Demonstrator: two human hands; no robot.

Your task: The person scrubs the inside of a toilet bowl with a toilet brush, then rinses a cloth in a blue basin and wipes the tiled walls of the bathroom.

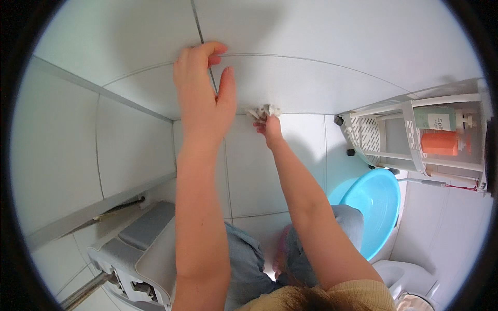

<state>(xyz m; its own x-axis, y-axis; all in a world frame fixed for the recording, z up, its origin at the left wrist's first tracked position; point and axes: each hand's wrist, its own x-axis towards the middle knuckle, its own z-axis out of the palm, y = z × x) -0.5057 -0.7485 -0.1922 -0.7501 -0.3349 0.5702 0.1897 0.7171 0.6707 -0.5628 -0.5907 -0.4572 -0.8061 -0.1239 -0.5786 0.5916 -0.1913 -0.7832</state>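
Note:
My left hand [206, 85] is raised against the white tiled wall [288, 83], fingers curled near a dark grout line and the thumb apart, holding nothing. Lower and to the right, my right hand [269, 130] grips a crumpled whitish cloth [263, 112]. The cloth lies where the wall meets the white tiled floor [256, 171]. Part of it is hidden behind my fingers.
At the right stands a white plastic shelf rack [418, 155] on black wheels, holding a green bottle [433, 118] and an orange bottle [439, 143]. A light blue basin [377, 210] tilts beside my knee. A grey-and-white plastic item [144, 241] is at lower left.

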